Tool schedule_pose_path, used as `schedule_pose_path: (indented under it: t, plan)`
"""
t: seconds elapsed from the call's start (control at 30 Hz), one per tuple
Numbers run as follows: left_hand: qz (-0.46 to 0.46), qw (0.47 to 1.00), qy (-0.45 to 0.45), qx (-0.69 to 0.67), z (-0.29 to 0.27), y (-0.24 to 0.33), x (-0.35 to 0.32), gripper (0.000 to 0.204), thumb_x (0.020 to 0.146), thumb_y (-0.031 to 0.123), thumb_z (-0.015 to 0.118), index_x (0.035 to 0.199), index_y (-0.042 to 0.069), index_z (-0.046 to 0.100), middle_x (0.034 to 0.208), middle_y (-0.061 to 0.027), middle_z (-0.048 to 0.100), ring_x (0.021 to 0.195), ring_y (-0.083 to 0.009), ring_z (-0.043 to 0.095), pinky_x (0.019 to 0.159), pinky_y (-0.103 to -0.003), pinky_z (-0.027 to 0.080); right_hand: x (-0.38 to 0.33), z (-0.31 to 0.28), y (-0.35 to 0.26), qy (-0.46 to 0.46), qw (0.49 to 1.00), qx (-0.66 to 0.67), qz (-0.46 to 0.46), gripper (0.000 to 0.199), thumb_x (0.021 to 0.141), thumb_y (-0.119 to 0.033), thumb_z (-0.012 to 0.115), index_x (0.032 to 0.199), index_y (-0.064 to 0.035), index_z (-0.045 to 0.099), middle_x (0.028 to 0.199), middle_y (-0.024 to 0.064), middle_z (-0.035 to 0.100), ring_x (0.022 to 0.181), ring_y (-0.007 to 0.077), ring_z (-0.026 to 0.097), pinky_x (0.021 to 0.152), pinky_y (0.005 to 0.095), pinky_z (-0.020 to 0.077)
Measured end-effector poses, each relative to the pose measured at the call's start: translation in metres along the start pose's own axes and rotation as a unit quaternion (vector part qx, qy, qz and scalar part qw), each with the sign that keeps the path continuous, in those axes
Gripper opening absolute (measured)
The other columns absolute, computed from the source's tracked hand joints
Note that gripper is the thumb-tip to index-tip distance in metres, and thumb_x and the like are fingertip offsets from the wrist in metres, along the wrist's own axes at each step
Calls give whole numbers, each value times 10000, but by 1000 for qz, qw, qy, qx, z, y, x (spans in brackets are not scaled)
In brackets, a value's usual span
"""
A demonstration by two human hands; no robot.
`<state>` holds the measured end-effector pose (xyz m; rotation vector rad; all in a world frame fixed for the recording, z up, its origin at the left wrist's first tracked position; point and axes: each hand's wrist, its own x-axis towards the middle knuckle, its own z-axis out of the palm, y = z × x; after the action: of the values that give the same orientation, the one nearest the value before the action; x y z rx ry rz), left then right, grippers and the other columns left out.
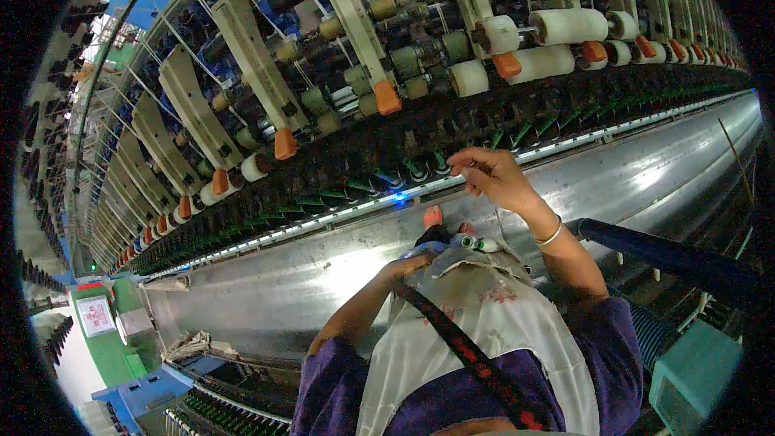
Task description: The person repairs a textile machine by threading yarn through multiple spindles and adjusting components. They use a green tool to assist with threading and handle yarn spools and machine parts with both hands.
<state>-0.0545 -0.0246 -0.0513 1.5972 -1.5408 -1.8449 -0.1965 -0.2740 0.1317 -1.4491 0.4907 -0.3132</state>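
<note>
My right hand is raised to the row of dark spindles on a long spinning machine. Its fingers are pinched together on a thin thread that runs down toward my apron. A silver bangle sits on that wrist. My left hand reaches into the front pocket of my white apron, and its fingers are hidden in the cloth. Small green and white bobbins stick out of the pocket. Below the spindle rail I see my foot in a dark sandal.
Cream weighting arms with orange tips and white roving rolls line the machine above the spindles. A shiny metal panel runs below. At my right are a dark blue bar and a teal box. Green floor shows at lower left.
</note>
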Motion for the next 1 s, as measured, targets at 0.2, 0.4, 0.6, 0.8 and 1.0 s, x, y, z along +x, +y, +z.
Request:
schedule_pose_path:
  t: [0.2,0.4,0.6,0.8,1.0]
  plan:
    - [-42,984,70,161,-42,66,-46,271,887,260,495,1018,92,662,896,-166,658,833,-268,643,778,-385,489,-18,-14,46,39,994,-89,60,212,897,-71,536,1081,-5,619,892,57,669,611,74,573,528,221,490]
    - [154,900,379,149,-79,191,-64,201,846,150,603,1019,69,665,943,-129,683,840,-295,656,718,-378,508,-38,-20,87,89,992,-47,77,183,880,-82,564,1019,4,647,843,65,689,557,94,581,486,239,483]
    - [330,579,724,179,-148,259,-69,192,752,-23,684,934,36,671,895,-108,628,803,-231,604,714,-287,477,-34,-14,88,96,991,-59,65,185,870,-49,547,1018,-8,650,875,70,694,564,100,583,521,254,492]
    - [340,564,693,293,-174,266,-48,247,693,-5,730,928,51,678,863,-72,584,820,-222,526,693,-294,407,-39,-6,95,82,992,-65,77,182,862,-41,560,1016,-21,655,842,68,692,569,116,593,551,284,500]
    - [490,555,555,378,-216,269,-30,223,620,-52,714,807,64,677,721,-53,600,666,-202,573,636,-313,427,-33,-7,113,66,991,-108,52,175,867,-51,578,1023,-22,651,840,74,691,585,106,596,564,264,502]
